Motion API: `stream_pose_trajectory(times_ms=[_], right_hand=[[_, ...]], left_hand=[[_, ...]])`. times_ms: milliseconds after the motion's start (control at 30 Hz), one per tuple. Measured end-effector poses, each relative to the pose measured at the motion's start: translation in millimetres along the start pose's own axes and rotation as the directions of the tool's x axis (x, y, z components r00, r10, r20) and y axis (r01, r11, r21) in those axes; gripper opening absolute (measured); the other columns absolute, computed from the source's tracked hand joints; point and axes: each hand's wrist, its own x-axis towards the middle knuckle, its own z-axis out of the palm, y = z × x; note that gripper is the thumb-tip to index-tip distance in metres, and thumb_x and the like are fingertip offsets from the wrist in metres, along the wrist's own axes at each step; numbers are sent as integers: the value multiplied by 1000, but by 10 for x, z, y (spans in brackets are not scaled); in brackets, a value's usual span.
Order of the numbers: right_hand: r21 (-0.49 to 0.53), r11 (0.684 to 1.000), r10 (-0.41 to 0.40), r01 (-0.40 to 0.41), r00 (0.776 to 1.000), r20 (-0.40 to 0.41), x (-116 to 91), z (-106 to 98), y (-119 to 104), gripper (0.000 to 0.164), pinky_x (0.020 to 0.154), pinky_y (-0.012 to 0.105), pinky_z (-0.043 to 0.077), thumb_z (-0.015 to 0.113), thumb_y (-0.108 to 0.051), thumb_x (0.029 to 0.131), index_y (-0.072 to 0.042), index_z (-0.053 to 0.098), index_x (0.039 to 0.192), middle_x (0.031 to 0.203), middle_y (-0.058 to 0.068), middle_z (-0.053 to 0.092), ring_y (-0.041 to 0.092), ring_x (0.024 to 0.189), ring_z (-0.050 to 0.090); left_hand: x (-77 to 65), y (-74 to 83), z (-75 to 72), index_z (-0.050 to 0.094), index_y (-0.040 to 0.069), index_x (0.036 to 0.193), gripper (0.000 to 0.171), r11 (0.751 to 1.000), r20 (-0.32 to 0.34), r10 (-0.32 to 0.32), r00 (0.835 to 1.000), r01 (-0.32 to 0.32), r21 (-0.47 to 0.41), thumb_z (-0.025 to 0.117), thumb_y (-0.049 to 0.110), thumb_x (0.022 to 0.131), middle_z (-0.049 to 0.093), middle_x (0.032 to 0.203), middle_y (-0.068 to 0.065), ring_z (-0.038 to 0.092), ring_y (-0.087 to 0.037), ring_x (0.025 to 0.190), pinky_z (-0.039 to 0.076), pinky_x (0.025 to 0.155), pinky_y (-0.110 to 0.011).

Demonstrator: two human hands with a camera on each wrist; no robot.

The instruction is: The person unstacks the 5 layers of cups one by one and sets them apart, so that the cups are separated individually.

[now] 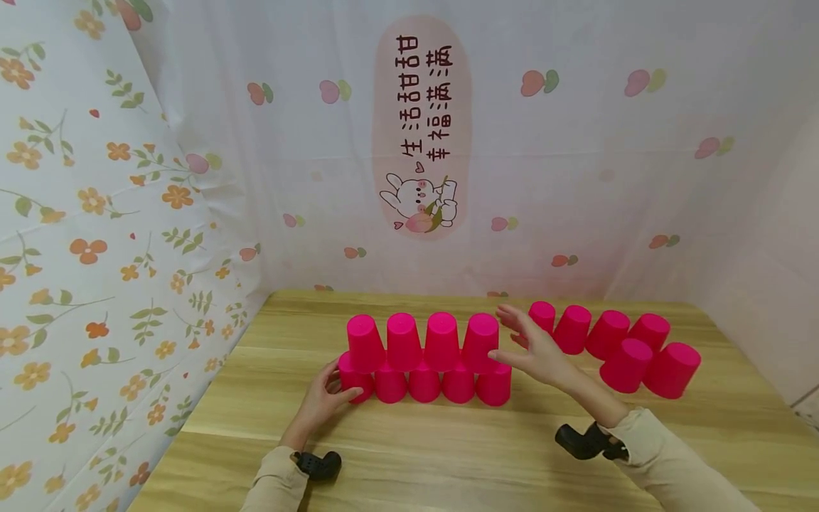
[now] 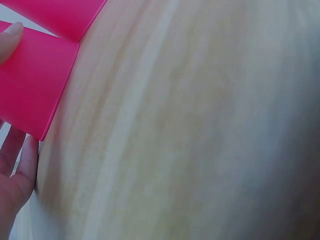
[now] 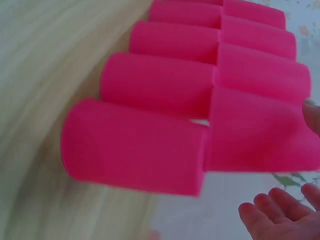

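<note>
Beige sleeves (image 1: 684, 462) bracketed a two-tier row of pink cups (image 1: 425, 382)

Nearest the lens, forearms (image 1: 601, 400) reached over the wooden table (image 1: 409, 455) to the row, five upturned cups below and four above. The left hand (image 1: 320, 398) gripped the leftmost lower cup (image 1: 358, 375), thumb in front and fingers beyond. The right hand (image 1: 537, 352) held nothing; its fingers were extended beside the rightmost upper cup (image 1: 480, 341), and whether the thumb touched that cup could not be told. Six loose cups (image 1: 627, 366) stood farther right.

Trouble seemed likeliest at the ends. A tug by the left hand could have slid its cup away from the neighbouring cup (image 1: 391, 385), dropping the upper one that bridged them. A nudge from the right thumb could have tipped the end cup, and a wide sweep might have clipped the loose ones nearby.

Only the head view took in both hands and the loose cups. The left wrist view showed the gripped cup's rim meeting its neighbour's at the table; the right wrist view showed a sliver of light beneath the end upper cup.
</note>
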Motion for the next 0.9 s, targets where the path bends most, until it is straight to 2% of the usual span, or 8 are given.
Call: stream_pose_trajectory(times_ms=[67,200,333,500,667,900], right_hand=[[51,999,17,-18,1000,18,12,106,36,72,91,55,34,70,-10,75,1,28,132,129,23,38,41,117,37],[118,992,46,-49,999,26,13,253,109,68,89,50,40,70,-10,75,1,30,130,122,20,44,39,111,43],[126,990,67,-67,998,8,0,319,167,65,85,44,45,69,-10,76,2,33,128,117,19,47,36,105,49],[120,990,80,-78,997,-13,-4,332,199,63,86,44,45,69,-11,76,1,34,128,115,18,49,35,104,51],[128,988,84,-82,996,-12,-4,318,190,63,86,43,45,69,-12,76,1,35,127,115,18,49,35,104,50],[118,990,89,-82,995,-53,-7,232,149,61,90,48,40,69,-10,77,2,36,126,116,20,49,37,107,47]], left_hand=[[6,-1,-1,43,-1,128,61,1000,-1,7,1000,-7,4,70,2,73,48,120,-18,46,-34,109,38,93,-43],[10,-13,-1,43,-1,127,61,1000,-5,7,1000,-7,20,70,3,73,49,120,-18,47,-33,108,39,93,-42],[7,-11,-2,44,-1,127,61,1000,-1,10,1000,-10,20,71,2,73,49,119,-18,48,-34,108,40,92,-42],[8,-8,10,43,-3,127,62,999,-2,40,999,-40,16,70,1,72,50,117,-20,48,-35,106,40,91,-43],[11,-16,15,43,-2,127,62,999,-7,30,1000,-30,11,70,-1,72,49,117,-19,48,-35,107,41,91,-43],[-2,5,23,40,-5,128,62,999,-8,34,999,-34,19,69,0,73,48,119,-22,47,-36,108,40,91,-44]])
